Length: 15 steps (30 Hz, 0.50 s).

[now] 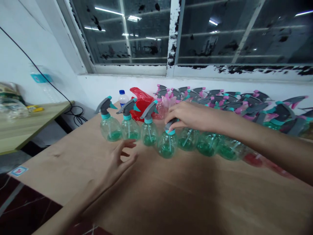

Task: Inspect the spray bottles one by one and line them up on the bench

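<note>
Right around the middle of the frame, the person's right hand (182, 115) comes in from the right edge and pinches the top of a spray bottle (167, 149) between thumb and fingers. The grip closes over the grey spray head (171, 124), hiding much of it, just above the turquoise collar (170, 132). The bottle's round, clear body lies directly below the fingertips, roughly upright, with green liquid at the bottom; whether its base rests on the brown tabletop (61, 163) or is slightly raised, one cannot tell.

Left of centre and lower in the frame, the left hand (123, 158) holds nothing. Its fingers are loosely curved and spread from the thumb, near the bases of three similar green-liquid bottles (148, 135) standing left of the gripped one. Whether its fingertips touch any of them is unclear.

To the right of the gripped bottle, more green-liquid bottles (207, 145) continue the row beneath the right forearm, then reddish ones (253, 160). Behind the row, spray heads in grey, pink and turquoise crowd the right half. A red plastic bag (141, 99) and a blue-capped bottle (123, 98) sit upper left of centre.
</note>
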Motion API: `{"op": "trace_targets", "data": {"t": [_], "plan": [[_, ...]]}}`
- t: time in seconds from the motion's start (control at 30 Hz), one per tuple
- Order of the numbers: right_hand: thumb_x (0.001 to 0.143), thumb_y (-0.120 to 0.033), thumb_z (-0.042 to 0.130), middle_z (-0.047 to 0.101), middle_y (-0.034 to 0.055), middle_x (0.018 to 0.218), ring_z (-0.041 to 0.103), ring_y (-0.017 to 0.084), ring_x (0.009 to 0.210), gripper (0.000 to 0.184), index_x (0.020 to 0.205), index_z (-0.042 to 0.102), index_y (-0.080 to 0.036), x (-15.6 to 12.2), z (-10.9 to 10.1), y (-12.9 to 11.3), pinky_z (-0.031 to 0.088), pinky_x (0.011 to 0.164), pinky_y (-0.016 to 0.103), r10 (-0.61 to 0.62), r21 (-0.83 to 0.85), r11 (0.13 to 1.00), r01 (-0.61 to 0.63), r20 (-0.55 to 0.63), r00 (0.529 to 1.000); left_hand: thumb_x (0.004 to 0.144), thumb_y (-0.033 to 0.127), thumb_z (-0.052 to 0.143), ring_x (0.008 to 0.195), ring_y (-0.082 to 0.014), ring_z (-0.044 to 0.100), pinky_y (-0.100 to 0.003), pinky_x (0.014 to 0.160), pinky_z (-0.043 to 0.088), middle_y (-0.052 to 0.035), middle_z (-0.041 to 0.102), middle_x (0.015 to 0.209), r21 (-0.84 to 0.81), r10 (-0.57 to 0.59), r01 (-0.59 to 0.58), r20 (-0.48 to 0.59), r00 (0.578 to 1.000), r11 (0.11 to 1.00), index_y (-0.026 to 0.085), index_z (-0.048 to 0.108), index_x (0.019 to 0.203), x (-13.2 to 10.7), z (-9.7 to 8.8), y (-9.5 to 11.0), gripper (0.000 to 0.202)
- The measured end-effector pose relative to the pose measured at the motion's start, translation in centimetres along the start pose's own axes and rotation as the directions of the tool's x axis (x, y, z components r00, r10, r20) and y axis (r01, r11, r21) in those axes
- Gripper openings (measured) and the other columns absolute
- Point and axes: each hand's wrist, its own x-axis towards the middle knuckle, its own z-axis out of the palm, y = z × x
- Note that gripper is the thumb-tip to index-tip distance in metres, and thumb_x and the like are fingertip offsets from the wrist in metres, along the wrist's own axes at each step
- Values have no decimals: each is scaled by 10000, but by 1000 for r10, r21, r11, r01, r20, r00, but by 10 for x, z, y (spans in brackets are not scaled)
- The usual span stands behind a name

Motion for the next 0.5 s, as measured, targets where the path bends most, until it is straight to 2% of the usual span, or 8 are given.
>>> {"op": "trace_targets", "data": {"t": [0.07, 0.17, 0.23, 0.3, 0.4, 0.5], "plan": [[850, -309, 590, 681, 54, 932, 624, 199, 810, 182, 925, 710, -194, -7, -3, -13, 438, 681, 326, -34, 24, 999, 34, -6, 999, 823, 442, 580, 856, -247, 657, -402, 674, 580, -81, 629, 1049, 44, 33, -38, 103, 994, 998, 240, 505, 1146, -8, 3, 8, 388], [865, -315, 573, 671, 48, 883, 616, 189, 768, 185, 927, 702, -199, -19, -7, -34, 427, 625, 310, -66, 63, 996, 66, 9, 998, 794, 474, 603, 1074, -297, 586, -435, 786, 552, -99, 585, 1193, 82, 135, -156, 219, 966, 984, 255, 434, 1221, -14, 13, 29, 508], [869, -294, 569, 659, 34, 839, 611, 175, 730, 167, 932, 701, -215, -29, -9, -49, 419, 596, 297, -83, 86, 993, 81, 14, 996, 741, 528, 637, 1139, -328, 547, -485, 862, 516, -114, 528, 1286, 122, 195, -229, 246, 950, 966, 274, 356, 1295, -17, 21, 46, 671], [876, -266, 561, 654, 29, 843, 616, 167, 740, 162, 960, 693, -223, -41, -12, -62, 428, 622, 294, -110, 124, 986, 110, -11, 994, 709, 565, 646, 1122, -347, 560, -496, 875, 510, -138, 529, 1292, 135, 230, -270, 254, 939, 953, 250, 340, 1313, -20, 29, 63, 747], [906, -276, 519, 653, 45, 975, 621, 183, 869, 212, 1067, 648, -224, -64, -16, -78, 455, 704, 303, -97, 140, 984, 109, -88, 991, 728, 573, 620, 1120, -371, 556, -484, 874, 514, -164, 560, 1249, 132, 270, -319, 296, 916, 939, 193, 456, 1205, -23, 38, 81, 632], [919, -376, 482, 613, 46, 1153, 599, 206, 994, 335, 1229, 543, -263, -97, -16, -83, 474, 768, 322, -11, 129, 991, 36, -195, 981, 757, 557, 603, 989, -333, 624, -450, 778, 548, -108, 649, 1060, 84, 276, -313, 295, 915, 946, 216, 488, 1153, -25, 45, 89, 535]]}}
